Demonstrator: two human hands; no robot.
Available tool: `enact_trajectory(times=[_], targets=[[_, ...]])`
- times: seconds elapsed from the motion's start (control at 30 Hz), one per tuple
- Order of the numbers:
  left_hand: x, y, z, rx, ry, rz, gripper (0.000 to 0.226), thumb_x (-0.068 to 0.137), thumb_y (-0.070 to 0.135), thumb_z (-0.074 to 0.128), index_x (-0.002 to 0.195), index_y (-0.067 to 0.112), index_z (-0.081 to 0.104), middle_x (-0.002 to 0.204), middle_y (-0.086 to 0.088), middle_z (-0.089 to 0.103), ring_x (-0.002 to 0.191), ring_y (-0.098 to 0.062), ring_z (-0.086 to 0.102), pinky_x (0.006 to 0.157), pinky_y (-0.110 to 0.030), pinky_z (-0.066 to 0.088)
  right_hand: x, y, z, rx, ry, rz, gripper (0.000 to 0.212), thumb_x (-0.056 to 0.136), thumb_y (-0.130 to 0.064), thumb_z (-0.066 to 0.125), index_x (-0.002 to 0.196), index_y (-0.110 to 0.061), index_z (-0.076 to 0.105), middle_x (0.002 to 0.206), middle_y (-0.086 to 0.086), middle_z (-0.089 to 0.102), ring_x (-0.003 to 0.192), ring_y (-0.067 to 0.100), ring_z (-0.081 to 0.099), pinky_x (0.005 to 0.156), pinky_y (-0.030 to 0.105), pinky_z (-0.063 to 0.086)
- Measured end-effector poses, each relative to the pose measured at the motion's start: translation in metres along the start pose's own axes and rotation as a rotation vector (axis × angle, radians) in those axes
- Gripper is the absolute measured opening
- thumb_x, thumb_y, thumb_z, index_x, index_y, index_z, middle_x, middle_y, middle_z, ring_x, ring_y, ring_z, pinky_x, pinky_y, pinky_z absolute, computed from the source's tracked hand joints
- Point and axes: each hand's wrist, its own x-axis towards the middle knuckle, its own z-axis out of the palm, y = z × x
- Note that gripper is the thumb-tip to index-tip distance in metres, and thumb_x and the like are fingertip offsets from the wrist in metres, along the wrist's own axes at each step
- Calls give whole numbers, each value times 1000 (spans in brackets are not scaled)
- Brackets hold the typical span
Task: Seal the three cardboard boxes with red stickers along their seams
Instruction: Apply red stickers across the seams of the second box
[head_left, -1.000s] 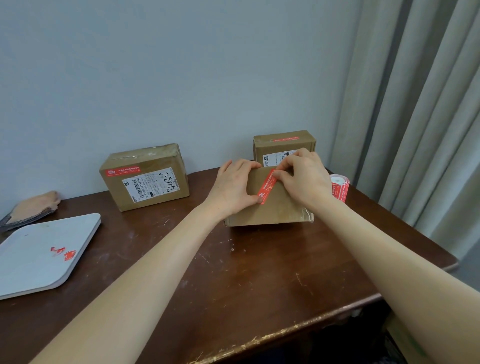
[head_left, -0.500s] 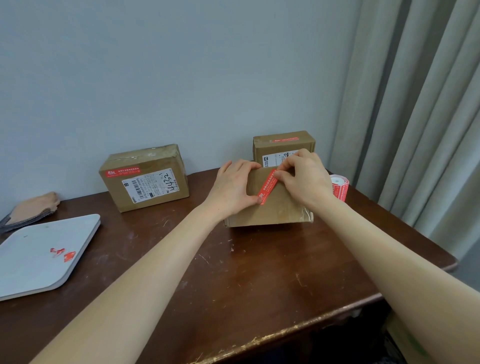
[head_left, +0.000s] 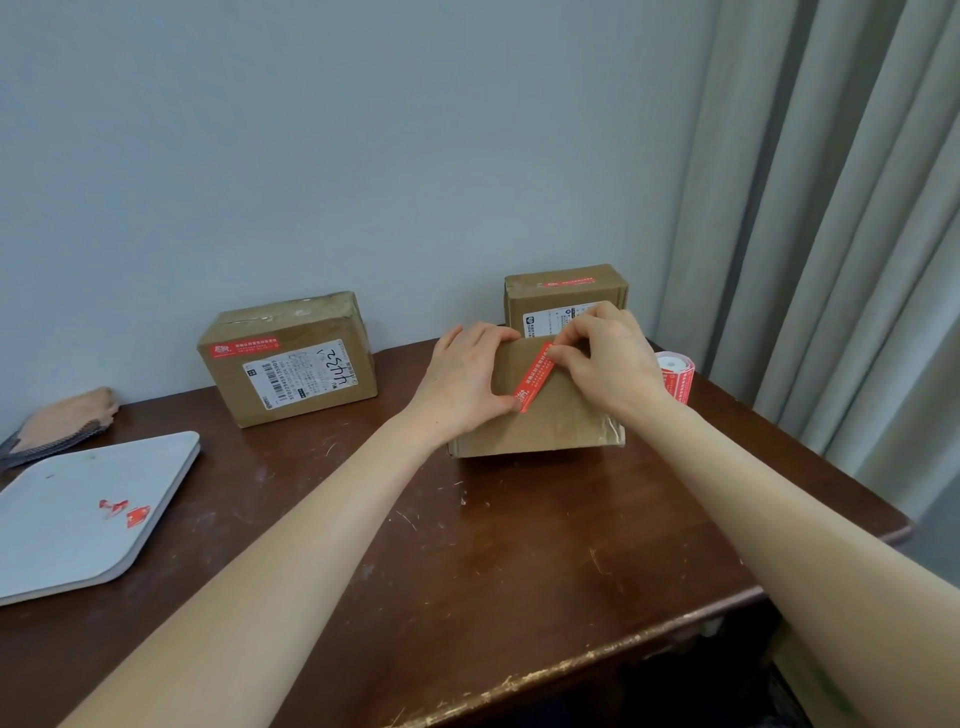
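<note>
Left hand (head_left: 462, 379), right hand (head_left: 608, 358) unmoved, both on red sticker (head_left: 535, 376) across box (head_left: 550, 431)

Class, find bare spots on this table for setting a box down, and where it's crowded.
Bare wood: between the white tray and the near box, and from that box to the table front edge, between the forearms. Crowded: back right, where near box, back box and sticker roll cluster.
</note>
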Motion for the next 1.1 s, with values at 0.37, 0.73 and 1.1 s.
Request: enact_trajectory(times=[0.37, 0.73, 1.1], targets=[[-8, 1, -1, 44, 27, 16, 75, 72, 37, 76, 136, 23, 40, 136, 6, 44, 127, -13, 39, 108, -31, 24, 0, -4, -18, 311, 62, 145, 12, 91, -24, 62, 81, -18, 65, 81, -7, 60, 73, 6, 52, 60, 16, 36], [-31, 2, 14, 37, 183, 144, 35, 79, 16, 69, 112, 22, 59, 113, 9, 57, 109, -11, 49, 90, -19, 30, 4, 8, -30, 787, 100, 478, 18, 90, -22, 65, 75, -12, 64, 73, 3, 57, 65, 13, 52, 62, 23, 48], [-8, 3, -26, -739, 166, -290, 27, 87, 36, 62, 106, 18, 65, 100, 5, 68, 94, -9, 64, 84, -22, 50, 10, 8, -29, 917, 128, 606, 14, 84, -22, 72, 80, -10, 65, 71, 5, 58, 61, 13, 51, 55, 24, 43]])
